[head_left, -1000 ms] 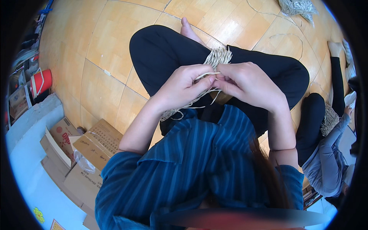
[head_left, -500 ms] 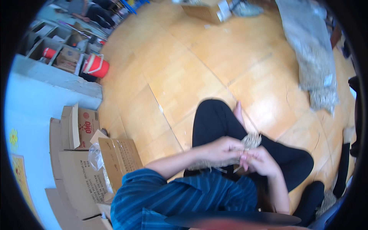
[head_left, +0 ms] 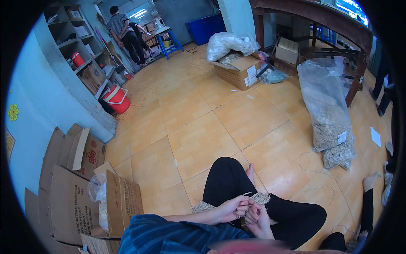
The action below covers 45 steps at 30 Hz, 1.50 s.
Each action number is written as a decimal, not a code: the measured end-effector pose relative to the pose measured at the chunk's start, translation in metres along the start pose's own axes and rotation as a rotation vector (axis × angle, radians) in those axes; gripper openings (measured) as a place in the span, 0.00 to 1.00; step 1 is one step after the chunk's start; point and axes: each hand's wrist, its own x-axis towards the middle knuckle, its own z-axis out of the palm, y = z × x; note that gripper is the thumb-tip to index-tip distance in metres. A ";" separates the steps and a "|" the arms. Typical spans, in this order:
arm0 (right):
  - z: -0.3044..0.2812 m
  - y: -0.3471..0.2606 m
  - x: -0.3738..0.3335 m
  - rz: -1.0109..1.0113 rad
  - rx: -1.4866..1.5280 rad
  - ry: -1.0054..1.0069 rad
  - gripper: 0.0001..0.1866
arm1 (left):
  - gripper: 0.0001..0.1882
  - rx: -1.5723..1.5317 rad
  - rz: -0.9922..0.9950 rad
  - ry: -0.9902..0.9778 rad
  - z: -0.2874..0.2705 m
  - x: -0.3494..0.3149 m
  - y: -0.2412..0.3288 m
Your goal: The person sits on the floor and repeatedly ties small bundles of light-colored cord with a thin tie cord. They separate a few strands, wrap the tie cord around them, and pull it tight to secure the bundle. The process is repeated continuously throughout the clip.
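Observation:
Over my crossed legs in black trousers lies a bundle of pale tan, straw-like strands (head_left: 261, 198). Its cut, bristly end sticks out past my fingers, and its other end shows left of my forearm. My left hand (head_left: 233, 209) is closed at the bundle, thumb and fingertips pinched together. Right against it, my right hand (head_left: 257, 216) is closed too, fingers curled, its fingertips meeting those of the left. What the fingertips pinch is too small to make out, and the hands cover the bundle's middle.
Left of me stand cardboard boxes (head_left: 123, 199), one holding clear plastic. A large clear bag of tan strands (head_left: 332, 122) lies at right, near another person's leg (head_left: 367, 211). Farther off are a red bucket (head_left: 117, 99), an open carton (head_left: 237, 76) and a standing person (head_left: 122, 31).
The view has tilted up, showing more of the room, and my hands sit lower in the picture. Both hands stay together at the bundle; the right hand's fingers have curled in more.

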 end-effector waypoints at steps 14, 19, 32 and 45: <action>0.015 0.021 0.011 -0.049 0.365 -0.077 0.17 | 0.11 -0.308 -0.013 -0.308 -0.025 0.004 0.005; 0.017 0.025 0.011 -0.065 0.491 -0.079 0.17 | 0.10 -0.364 -0.007 -0.273 -0.020 0.004 0.007; 0.010 -0.067 -0.023 -0.375 -1.159 0.163 0.14 | 0.15 1.217 0.608 0.030 0.014 0.004 0.023; -0.056 -0.101 0.075 -0.343 -1.875 0.492 0.21 | 0.14 0.343 0.548 0.150 -0.005 -0.012 0.073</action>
